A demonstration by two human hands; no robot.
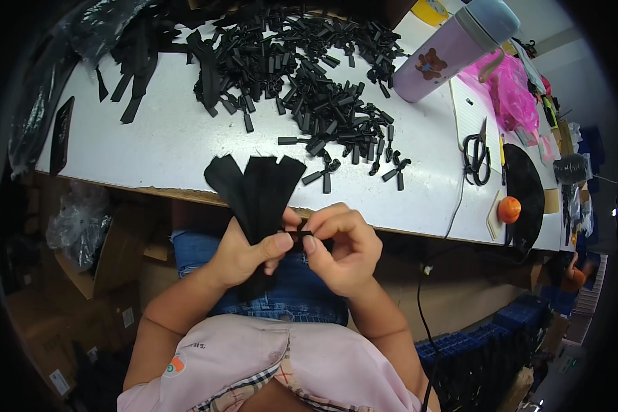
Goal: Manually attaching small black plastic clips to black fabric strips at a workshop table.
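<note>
A fan of black fabric strips [257, 189] is held in my left hand [244, 257], with their cut ends spread toward the table and their other ends hanging over my lap. My left thumb and fingers also pinch a small dark piece [298, 234]. The thumb and fingertips of my right hand [345, 250] close on the other side of it. My fingers cover most of this piece, so its kind cannot be made out. On the white table [158, 154] ahead lies a heap of black zipper sliders with rectangular pull tabs [323, 103]; a few lie loose at its near edge.
More black strips [139, 65] and clear plastic [106, 31] lie at the far left, near a dark phone [62, 134]. Rightward are a lilac bottle [439, 58], black-handled scissors [476, 158], a notebook [465, 113], an orange round object [509, 209] and a pink bag [508, 89].
</note>
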